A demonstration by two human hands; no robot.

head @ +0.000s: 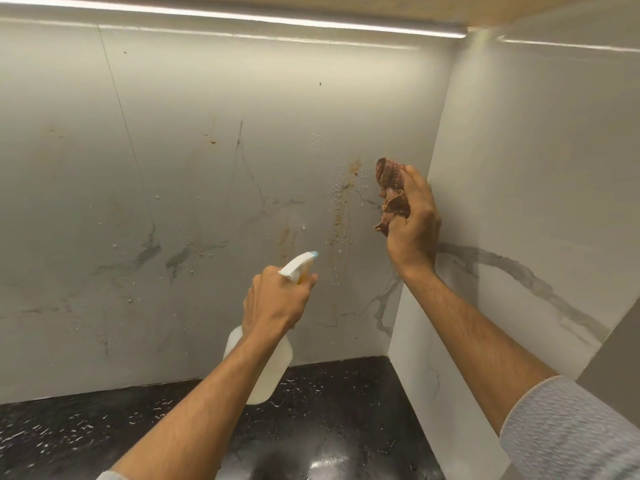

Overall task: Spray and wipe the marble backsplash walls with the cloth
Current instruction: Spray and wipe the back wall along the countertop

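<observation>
Nearest, a dark speckled counter [346, 410] with a glossy glare patch, running back to meet the walls. On the right forearm, a grey knitted sleeve [568, 427] pushed up; at the near left edge, a sliver of the same sleeve. Above the counter, left of centre, left hand [277, 299] wrapped around the neck of a pale plastic spray bottle [265, 368], a finger apparently on the trigger, though hidden behind the knuckles; nozzle aimed up and to the right at the far wall, bottle clear of the counter. Further right and higher, right hand [414, 220] clenched around a bunched brown cloth [391, 192], held just beside the corner where the two walls meet; whether touching the stone, hard to say. Beyond, the grey-veined marble back wall [173, 150], marked with orange-brown streaks [341, 209] between nozzle and cloth, scattered water droplets [320, 136] around them, smaller brown spots further left. On the right, the marble side wall [536, 168] with one broad grey vein. Farthest up, a lit strip light [242, 17] under the cabinet.
</observation>
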